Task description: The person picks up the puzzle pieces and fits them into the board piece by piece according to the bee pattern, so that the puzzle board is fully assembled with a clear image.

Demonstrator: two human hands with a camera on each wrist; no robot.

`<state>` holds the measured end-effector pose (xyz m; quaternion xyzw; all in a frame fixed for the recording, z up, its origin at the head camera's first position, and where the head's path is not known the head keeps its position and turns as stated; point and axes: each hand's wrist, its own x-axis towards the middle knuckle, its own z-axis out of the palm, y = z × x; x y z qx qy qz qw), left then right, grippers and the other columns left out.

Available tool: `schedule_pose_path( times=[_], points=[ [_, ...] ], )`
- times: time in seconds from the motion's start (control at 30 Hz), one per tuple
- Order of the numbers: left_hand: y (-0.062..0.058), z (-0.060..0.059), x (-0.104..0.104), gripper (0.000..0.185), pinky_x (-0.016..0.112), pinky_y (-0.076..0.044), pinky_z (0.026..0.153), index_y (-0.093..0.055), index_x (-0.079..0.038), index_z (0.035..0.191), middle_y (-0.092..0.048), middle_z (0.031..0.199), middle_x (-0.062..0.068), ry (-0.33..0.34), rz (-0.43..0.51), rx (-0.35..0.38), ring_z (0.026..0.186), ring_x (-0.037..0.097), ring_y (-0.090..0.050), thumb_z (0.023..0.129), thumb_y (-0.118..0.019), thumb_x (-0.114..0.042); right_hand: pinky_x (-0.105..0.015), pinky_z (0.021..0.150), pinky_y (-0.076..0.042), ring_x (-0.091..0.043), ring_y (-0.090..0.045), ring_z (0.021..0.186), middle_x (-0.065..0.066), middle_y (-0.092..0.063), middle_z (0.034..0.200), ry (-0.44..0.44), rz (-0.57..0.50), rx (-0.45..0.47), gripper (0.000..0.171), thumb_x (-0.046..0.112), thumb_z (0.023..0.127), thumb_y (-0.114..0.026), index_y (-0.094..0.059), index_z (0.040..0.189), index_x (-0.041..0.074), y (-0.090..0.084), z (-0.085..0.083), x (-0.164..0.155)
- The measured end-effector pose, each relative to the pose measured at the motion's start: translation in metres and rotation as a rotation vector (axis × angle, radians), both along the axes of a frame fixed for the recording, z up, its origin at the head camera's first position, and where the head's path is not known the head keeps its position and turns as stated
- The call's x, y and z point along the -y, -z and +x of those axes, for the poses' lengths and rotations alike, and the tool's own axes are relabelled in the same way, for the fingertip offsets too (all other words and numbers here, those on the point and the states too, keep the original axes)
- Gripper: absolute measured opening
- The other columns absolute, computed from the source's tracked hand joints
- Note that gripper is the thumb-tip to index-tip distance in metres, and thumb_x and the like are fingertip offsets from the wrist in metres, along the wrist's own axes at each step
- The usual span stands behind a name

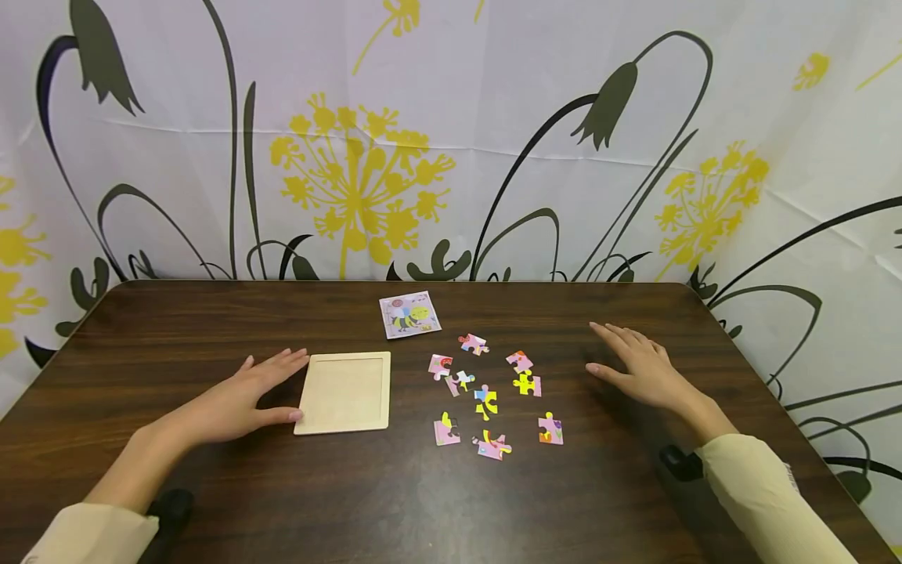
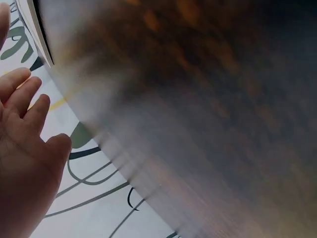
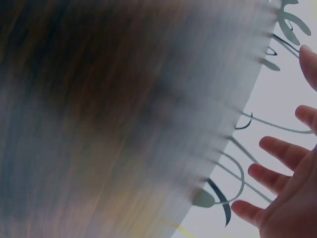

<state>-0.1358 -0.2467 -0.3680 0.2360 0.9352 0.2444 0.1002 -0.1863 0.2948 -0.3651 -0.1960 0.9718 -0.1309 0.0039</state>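
My left hand (image 1: 243, 398) is at the left edge of a square wooden puzzle tray (image 1: 345, 394), its thumb and fingertips at or just touching the rim. The fingers are extended and hold nothing. Over the right part of the table, my right hand (image 1: 644, 372) hovers with fingers spread, apart from any object. Between the hands lie several loose jigsaw pieces, among them a yellow and blue piece (image 1: 485, 402) and a pink piece with a flower (image 1: 550, 429). In the left wrist view the left hand (image 2: 25, 134) shows spread fingers; the right hand (image 3: 292, 183) looks likewise in the right wrist view.
A square picture card (image 1: 410, 315) with a bee lies behind the pieces, near the table's far side. The dark wooden table (image 1: 317, 501) ends at a patterned curtain (image 1: 493, 102) behind it. Dark wrist straps show near both sleeves.
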Motion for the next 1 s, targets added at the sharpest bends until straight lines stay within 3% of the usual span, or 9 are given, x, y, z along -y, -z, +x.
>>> schedule_pose_path(
  times=[0.17,0.37,0.67,1.0],
  points=[
    [0.002,-0.001,-0.001,0.088,0.067,-0.006,0.099,-0.031,0.001,0.14,-0.026,0.144,0.025,0.026,0.01,0.017,0.132,0.042,-0.018,0.076,-0.066,-0.048,-0.065,0.093,-0.024,-0.043,-0.031,0.125,-0.02,-0.039,0.138,-0.078,-0.105,0.029,0.064,0.039,0.089,-0.058,-0.037,0.138,0.005,0.0,0.0,0.006],
    [0.005,-0.002,-0.001,0.091,0.067,-0.008,0.098,-0.03,0.0,0.141,-0.026,0.144,0.024,0.025,0.013,0.041,0.132,0.042,-0.019,0.075,-0.066,-0.05,-0.054,0.1,-0.028,-0.035,-0.036,0.126,-0.017,-0.044,0.135,-0.142,-0.2,0.084,0.062,0.038,0.088,-0.059,-0.041,0.135,0.002,-0.002,-0.002,0.013],
    [0.006,-0.004,-0.001,0.091,0.068,-0.02,0.093,-0.03,-0.001,0.141,-0.027,0.144,0.024,0.05,-0.035,0.027,0.129,0.044,-0.026,0.076,-0.063,-0.054,-0.051,0.099,-0.031,-0.032,-0.04,0.124,-0.015,-0.047,0.133,-0.179,-0.195,0.116,0.06,0.037,0.088,-0.06,-0.044,0.134,0.002,-0.007,-0.003,0.029],
    [0.006,-0.004,-0.001,0.088,0.069,-0.019,0.094,-0.032,0.001,0.14,-0.028,0.144,0.023,0.061,-0.032,0.048,0.13,0.043,-0.024,0.076,-0.065,-0.05,-0.051,0.099,-0.031,-0.031,-0.04,0.123,-0.012,-0.048,0.133,-0.242,-0.174,0.164,0.056,0.033,0.088,-0.061,-0.045,0.133,0.002,-0.014,-0.009,0.056]
  ],
)
